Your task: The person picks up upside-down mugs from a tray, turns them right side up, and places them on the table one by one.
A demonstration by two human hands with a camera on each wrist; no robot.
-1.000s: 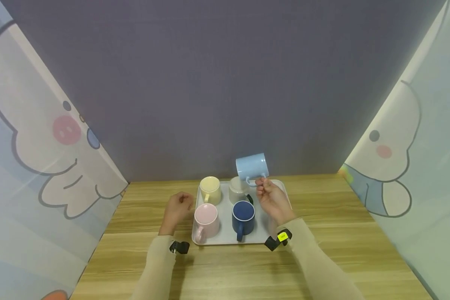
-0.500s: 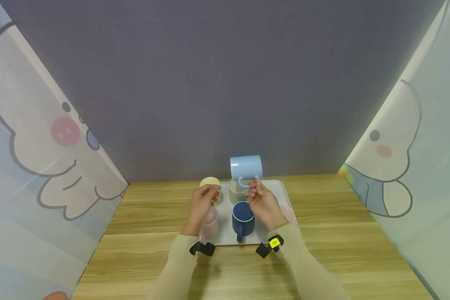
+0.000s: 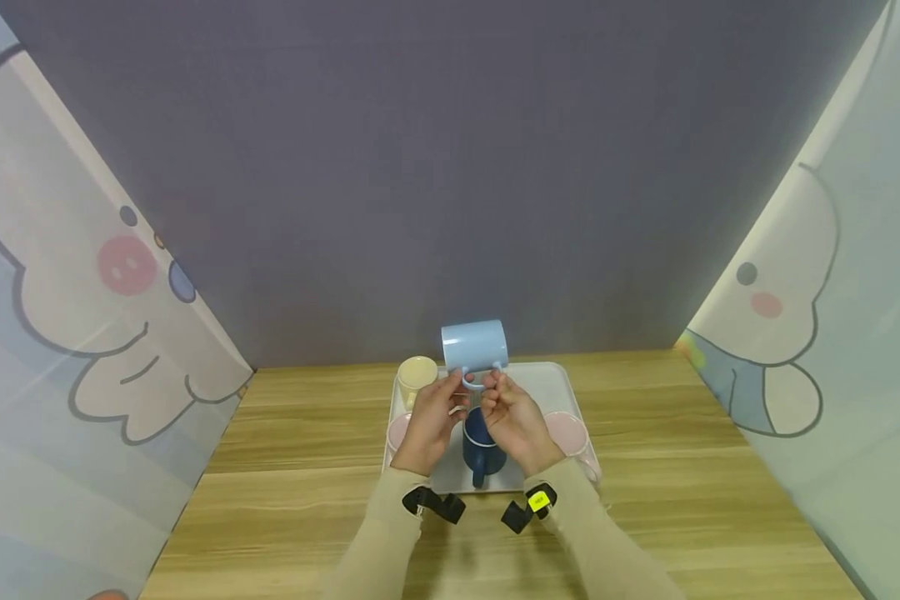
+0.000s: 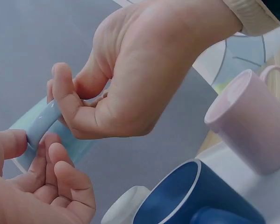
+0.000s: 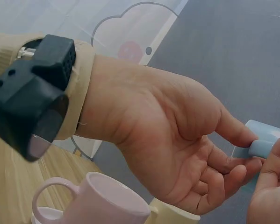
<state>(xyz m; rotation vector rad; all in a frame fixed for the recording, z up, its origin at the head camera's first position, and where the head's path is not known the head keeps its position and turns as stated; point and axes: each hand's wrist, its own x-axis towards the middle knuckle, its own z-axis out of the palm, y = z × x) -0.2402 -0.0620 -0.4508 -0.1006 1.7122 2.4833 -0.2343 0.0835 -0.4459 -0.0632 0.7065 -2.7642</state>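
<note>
Light-blue mug lies sideways above the tray, axis along the tray's length, near-side handle pinched by left hand and right hand; tray carries yellow mug, navy mug, white mug, two pink mugs.

Light blue mug held sideways, left hand and right hand both pinching its handle! Below, 2 pink mugs, a navy mug and a yellow mug sit on the tray.

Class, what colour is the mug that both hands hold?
Light blue; the held mug shows best in the head view.
</note>
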